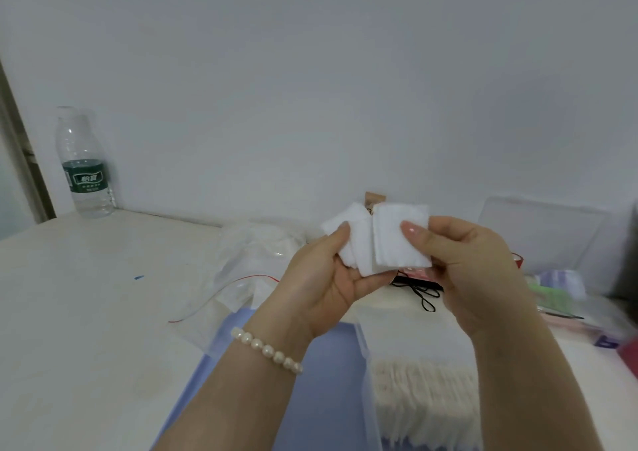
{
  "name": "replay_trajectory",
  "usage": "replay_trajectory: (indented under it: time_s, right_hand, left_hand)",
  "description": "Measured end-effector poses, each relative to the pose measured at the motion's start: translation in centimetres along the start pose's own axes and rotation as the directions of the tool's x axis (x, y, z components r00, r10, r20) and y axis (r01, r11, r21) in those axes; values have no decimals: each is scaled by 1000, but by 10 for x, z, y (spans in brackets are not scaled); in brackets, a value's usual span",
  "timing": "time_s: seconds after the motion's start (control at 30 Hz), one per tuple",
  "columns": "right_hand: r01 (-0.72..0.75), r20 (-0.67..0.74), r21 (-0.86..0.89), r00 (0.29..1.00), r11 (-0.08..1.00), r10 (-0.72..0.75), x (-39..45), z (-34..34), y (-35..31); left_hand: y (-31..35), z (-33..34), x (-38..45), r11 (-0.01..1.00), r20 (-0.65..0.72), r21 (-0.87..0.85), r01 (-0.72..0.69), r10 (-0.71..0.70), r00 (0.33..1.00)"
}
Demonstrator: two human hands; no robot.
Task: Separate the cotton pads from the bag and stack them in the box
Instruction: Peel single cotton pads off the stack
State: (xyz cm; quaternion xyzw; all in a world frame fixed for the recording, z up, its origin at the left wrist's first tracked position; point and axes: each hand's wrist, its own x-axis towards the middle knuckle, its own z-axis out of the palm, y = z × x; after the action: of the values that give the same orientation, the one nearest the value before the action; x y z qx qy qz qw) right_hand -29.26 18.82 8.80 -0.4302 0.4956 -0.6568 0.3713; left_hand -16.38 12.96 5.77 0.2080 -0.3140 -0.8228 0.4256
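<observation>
Cotton pads (379, 240), white and square, are held up in the air by both hands, above the far end of the clear plastic box (366, 354). The left hand (324, 278) grasps a small fanned bunch of pads, its thumb pressing on the front of them. The right hand (466, 264) pinches one pad between thumb and fingers; this pad overlaps the right edge of the bunch and touches it. On the left wrist there is a pearl bracelet (266, 349).

The box stands on the table (86, 295), below the hands and near to the person. Inside it a row of cotton pads (424, 392) stands on edge, packed closely one against another. To the left of the box lies a blue sheet or lid (321, 381); I cannot tell which one it is. Further left of the box, beyond the blue piece, the transparent bag (241, 278) with a red zip line lies open and flat on the table. Behind the box, partly hidden by the hands, are black elastic hair ties (426, 295) and something red. To the right of the box lie some blurred coloured packets (559, 285), and a clear lid (545, 233) leans against the wall. Far to the left of the box, at the wall, stands a water bottle (84, 164) with a green label.
</observation>
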Motion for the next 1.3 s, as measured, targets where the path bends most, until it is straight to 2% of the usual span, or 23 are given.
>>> replay_trajectory:
  time_s: [0.1, 0.3, 0.53, 0.67, 0.73, 0.83, 0.9, 1.0, 1.07, 1.17, 1.23, 1.3]
  right_hand:
    - [-16, -43, -130, 999, 991, 10, 2, 3, 6]
    - [-11, -43, -118, 999, 993, 6, 3, 6, 8]
    - [61, -103, -200, 991, 978, -83, 3, 11, 11]
    - [117, -154, -395, 969, 911, -191, 6, 12, 16]
    - [148, -143, -431, 963, 890, -229, 6, 11, 16]
    - [213, -146, -406, 945, 889, -294, 5, 12, 16]
    - [238, -209, -361, 922, 902, -327, 5, 12, 15]
    - [266, -392, -54, 881, 962, -266, 6, 3, 7]
    - [252, -425, 179, 892, 951, -156, 5, -5, 0]
    - [154, -303, 402, 953, 903, -28, 4, -9, -5]
    - [71, -193, 383, 981, 921, 4, 2, -7, -5]
    - [6, -71, 257, 997, 966, 12, 1, -3, -5]
  left_hand:
    - [2, -1, 0, 999, 6, 53, 11, -11, 1000]
    - [0, 0, 1, 992, 23, 123, 3, -6, 1000]
    - [0, -1, 2, 992, 41, 123, 0, -5, 999]
    - [1, -1, 1, 995, 72, 102, -7, 0, 997]
    - [1, 0, 0, 997, 98, 76, -15, 8, 995]
    - [0, 2, -2, 998, 131, 60, -29, 21, 991]
    - [-1, 3, -3, 998, 118, 50, -43, 36, 992]
    - [2, 2, -2, 997, 96, 16, -69, 67, 993]
    - [3, 1, -3, 997, 101, 9, -82, 80, 992]
    - [1, 2, -4, 996, 96, 32, -81, 78, 992]
    - [0, 3, -3, 995, 81, 59, -76, 71, 994]
    - [-1, 3, -3, 990, 64, 109, -85, 79, 995]
